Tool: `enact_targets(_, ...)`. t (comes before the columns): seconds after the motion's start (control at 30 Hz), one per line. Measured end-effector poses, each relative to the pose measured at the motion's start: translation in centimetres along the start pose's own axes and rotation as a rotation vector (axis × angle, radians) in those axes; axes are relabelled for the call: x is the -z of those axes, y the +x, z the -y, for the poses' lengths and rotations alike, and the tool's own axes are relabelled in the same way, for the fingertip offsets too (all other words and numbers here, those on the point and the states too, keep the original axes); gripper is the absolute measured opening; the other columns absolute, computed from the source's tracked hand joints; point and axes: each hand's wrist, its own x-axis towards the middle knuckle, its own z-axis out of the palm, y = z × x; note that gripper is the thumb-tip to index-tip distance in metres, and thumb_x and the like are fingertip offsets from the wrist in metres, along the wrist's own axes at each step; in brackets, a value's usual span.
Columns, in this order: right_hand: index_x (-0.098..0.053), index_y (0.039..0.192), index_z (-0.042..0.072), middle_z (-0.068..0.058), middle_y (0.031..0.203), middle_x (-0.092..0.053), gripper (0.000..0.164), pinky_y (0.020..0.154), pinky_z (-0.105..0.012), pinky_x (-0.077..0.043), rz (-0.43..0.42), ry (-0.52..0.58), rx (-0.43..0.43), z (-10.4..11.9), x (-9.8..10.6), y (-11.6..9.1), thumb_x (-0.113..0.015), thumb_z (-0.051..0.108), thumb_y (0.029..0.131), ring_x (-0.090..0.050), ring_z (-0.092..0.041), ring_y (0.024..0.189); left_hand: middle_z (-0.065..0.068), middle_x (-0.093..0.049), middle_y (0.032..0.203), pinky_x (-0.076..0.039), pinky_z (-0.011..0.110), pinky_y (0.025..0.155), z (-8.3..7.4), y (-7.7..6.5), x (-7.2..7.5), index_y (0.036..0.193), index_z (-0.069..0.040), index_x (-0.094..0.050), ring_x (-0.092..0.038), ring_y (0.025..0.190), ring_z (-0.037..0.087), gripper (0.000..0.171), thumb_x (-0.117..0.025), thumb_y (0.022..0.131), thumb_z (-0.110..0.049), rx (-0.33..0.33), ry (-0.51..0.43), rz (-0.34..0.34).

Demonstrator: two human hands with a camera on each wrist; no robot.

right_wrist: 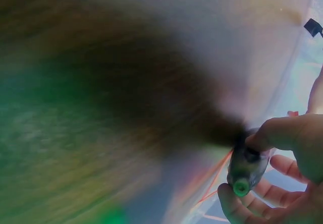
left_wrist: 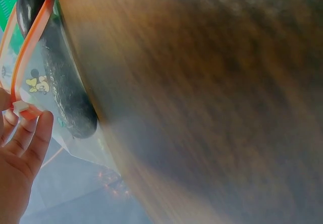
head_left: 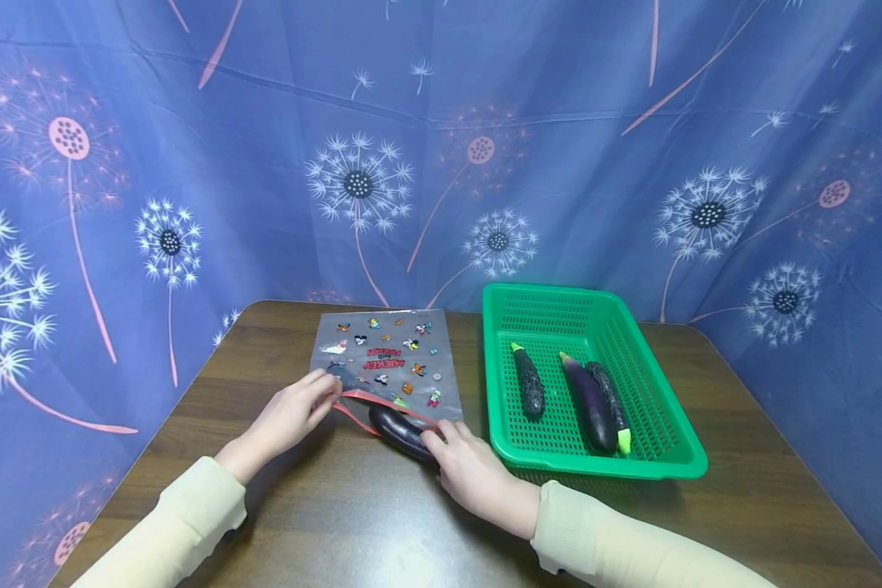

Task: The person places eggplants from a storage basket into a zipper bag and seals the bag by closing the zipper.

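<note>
My left hand [head_left: 299, 412] pinches the red zip edge [left_wrist: 26, 57] of a clear printed zip bag [head_left: 441, 359] at its left corner. A white slider [left_wrist: 20, 106] shows by those fingertips. The bag lies on the table with its mouth parted toward me. Inside it is a dark, bumpy cucumber [left_wrist: 68, 88]. With my right hand [head_left: 478, 474] I grip a glossy dark purple eggplant [head_left: 397, 431] by its near end, where a green stem tip [right_wrist: 241, 187] shows in the right wrist view. The eggplant's far end is at the bag's mouth, between the two red edges.
Right of the bag stands a green perforated basket [head_left: 494, 392]. It holds an eggplant [head_left: 590, 404] and two dark bumpy cucumbers, one at the left [head_left: 531, 388] and one beside the eggplant [head_left: 608, 392]. A blue dandelion-print cloth [head_left: 426, 204] hangs behind the wooden table [head_left: 323, 523].
</note>
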Motion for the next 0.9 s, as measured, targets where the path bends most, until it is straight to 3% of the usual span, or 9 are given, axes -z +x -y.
enact_targets(0.5, -0.057, 0.098, 0.012, -0.003, 0.089, -0.056, 0.032, 0.052, -0.033, -0.047, 0.001, -0.023, -0.041, 1.3, -0.4, 2.7, -0.068, 0.005, 0.069, -0.058, -0.022, 0.081, -0.011, -0.055, 0.088, -0.048, 0.031, 0.061, -0.1, 0.1, -0.2, 0.092, -0.019, -0.061, -0.054, 0.073, 0.004, 0.012, -0.066, 0.086, -0.010, -0.009, -0.004, -0.002)
enact_targets(0.67, -0.056, 0.097, 0.011, -0.003, 0.091, -0.056, 0.032, 0.059, -0.034, -0.049, 0.008, -0.016, -0.030, 1.4, -0.9, 3.3, -0.068, 0.005, 0.067, -0.057, -0.023, 0.082, -0.011, -0.056, 0.089, -0.049, 0.031, 0.061, -0.1, 0.0, -0.3, 0.092, -0.019, -0.061, -0.055, 0.073, 0.004, 0.012, -0.066, 0.085, -0.010, -0.014, -0.001, -0.008)
enact_targets(0.9, -0.056, 0.095, 0.011, -0.003, 0.093, -0.057, 0.031, 0.057, -0.034, -0.048, 0.005, -0.041, -0.015, 1.5, -1.2, 4.1, -0.070, 0.007, 0.067, -0.056, -0.023, 0.078, -0.012, -0.055, 0.088, -0.048, 0.031, 0.060, 0.0, 0.0, -0.2, 0.091, -0.018, -0.061, -0.054, 0.073, 0.004, 0.012, -0.066, 0.085, -0.009, -0.023, -0.001, -0.007)
